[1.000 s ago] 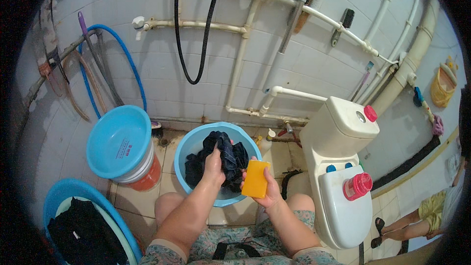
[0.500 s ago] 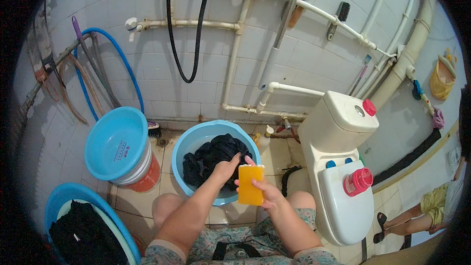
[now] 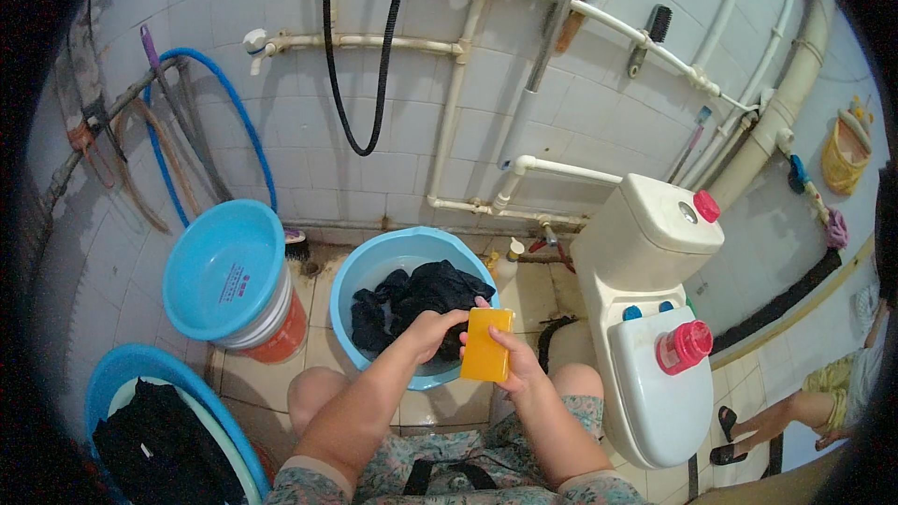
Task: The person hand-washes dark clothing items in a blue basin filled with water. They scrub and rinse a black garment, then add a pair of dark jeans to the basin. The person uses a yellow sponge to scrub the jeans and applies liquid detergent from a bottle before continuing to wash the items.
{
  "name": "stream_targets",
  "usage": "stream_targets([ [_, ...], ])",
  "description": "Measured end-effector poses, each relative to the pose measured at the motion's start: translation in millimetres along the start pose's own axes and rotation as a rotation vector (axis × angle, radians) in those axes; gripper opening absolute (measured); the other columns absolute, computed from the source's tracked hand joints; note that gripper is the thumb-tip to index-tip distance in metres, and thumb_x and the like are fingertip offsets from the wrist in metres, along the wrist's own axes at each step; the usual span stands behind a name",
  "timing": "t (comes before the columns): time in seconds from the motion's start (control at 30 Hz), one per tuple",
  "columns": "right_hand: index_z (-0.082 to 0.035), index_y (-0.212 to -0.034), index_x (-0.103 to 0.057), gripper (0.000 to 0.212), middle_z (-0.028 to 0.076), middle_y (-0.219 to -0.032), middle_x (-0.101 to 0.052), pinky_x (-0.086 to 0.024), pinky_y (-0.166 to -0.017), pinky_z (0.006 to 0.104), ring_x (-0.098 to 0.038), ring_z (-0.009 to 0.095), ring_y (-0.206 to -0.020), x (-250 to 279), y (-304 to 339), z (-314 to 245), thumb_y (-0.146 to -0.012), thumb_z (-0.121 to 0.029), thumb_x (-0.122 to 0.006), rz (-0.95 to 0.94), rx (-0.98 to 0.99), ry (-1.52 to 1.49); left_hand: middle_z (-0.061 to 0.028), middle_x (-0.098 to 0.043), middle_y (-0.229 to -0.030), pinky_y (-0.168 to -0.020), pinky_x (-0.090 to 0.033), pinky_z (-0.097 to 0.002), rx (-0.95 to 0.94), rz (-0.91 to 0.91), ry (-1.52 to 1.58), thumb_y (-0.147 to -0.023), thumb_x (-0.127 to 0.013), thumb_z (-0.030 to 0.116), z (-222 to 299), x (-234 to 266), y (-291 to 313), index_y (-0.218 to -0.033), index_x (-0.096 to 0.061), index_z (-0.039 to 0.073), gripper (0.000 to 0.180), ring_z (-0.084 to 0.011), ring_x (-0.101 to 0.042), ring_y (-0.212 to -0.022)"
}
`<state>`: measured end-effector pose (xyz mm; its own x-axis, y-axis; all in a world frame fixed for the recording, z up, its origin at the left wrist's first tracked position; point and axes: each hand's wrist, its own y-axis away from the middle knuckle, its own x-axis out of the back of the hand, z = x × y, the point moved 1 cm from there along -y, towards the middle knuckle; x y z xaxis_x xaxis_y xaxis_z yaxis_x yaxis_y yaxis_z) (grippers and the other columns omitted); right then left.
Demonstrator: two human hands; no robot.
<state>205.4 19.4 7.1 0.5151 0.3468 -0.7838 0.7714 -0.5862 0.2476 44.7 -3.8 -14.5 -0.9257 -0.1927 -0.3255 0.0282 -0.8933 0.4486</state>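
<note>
My right hand (image 3: 520,367) grips an orange-yellow bar of soap (image 3: 483,346), its thumb across the front and fingers behind. The bar is upright, slightly tilted, above the near right rim of a light blue basin (image 3: 348,271). Beside the bar, my left hand (image 3: 432,331) has its fingers drawn together and curled, with the tips close to the bar's left edge. Whether they hold anything is hidden. A dark, wet-looking cloth (image 3: 426,292) lies bunched in the basin beneath both hands, partly covered by them.
At left, a blue basin (image 3: 201,266) tops a bucket (image 3: 278,341); another blue tub (image 3: 108,365) holds dark cloth (image 3: 159,444). On the right stands a toilet (image 3: 669,411) with a red-pink container (image 3: 687,346) on its lid. A pump bottle (image 3: 507,262) stands behind the basin. Another person's legs (image 3: 776,416) show far right.
The left hand has drawn back from the cloth toward the soap bar. The bar has shifted slightly right and up, and the white bits along its top edge are no longer visible.
</note>
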Motion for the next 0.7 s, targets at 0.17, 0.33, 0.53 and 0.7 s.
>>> stream_targets([
  [0.17, -0.028, -0.139, -0.027, 0.066, 0.013, -0.108, -0.056, -0.049, -0.078, 0.0418, -0.058, 0.025, -0.091, 11, 3, -19, -0.083, -0.019, -0.06, 0.018, 0.031, 0.098, -0.009, -0.055, -0.112, -0.087, -0.042, -0.0346, -0.073, -0.387, 0.459, -0.089, -0.053, 0.028, 0, -8, 2, -0.121, -0.048, 0.002, 0.042, -0.0189, -0.053, -0.097],
  [0.33, -0.013, -0.14, -0.026, 0.075, 0.009, -0.11, -0.054, -0.048, -0.082, 0.0364, -0.058, 0.021, -0.096, -5, 15, -41, -0.077, -0.013, -0.067, 0.048, 0.097, 0.469, -0.0053, -0.051, -0.118, -0.095, -0.036, -0.043, 0.246, -0.486, 0.517, -0.087, -0.046, 0.053, -19, -4, 4, -0.127, -0.044, 0.014, 0.056, -0.0233, -0.047, -0.11],
  [0.53, -0.014, -0.141, -0.024, 0.085, 0.022, -0.144, -0.011, -0.024, -0.105, 0.0429, -0.029, 0.035, -0.129, -40, 32, -26, -0.071, -0.018, -0.072, -0.176, 0.299, 1.658, -0.008, -0.053, -0.122, -0.098, -0.037, -0.0462, 0.033, -0.349, 0.811, -0.084, -0.046, 0.059, 4, -20, 28, -0.125, -0.046, 0.01, 0.064, -0.0254, -0.05, -0.111],
  [0.7, -0.016, -0.14, -0.026, 0.082, 0.023, -0.144, -0.012, -0.02, -0.107, 0.0419, -0.013, 0.036, -0.135, -45, 30, -4, -0.072, -0.019, -0.071, -0.354, 0.256, 1.494, -0.015, -0.06, -0.107, -0.092, -0.044, -0.0434, -0.047, -0.295, 0.95, -0.087, -0.047, 0.033, 9, -7, 11, -0.114, -0.052, 0.0, 0.042, -0.0278, -0.057, -0.101],
])
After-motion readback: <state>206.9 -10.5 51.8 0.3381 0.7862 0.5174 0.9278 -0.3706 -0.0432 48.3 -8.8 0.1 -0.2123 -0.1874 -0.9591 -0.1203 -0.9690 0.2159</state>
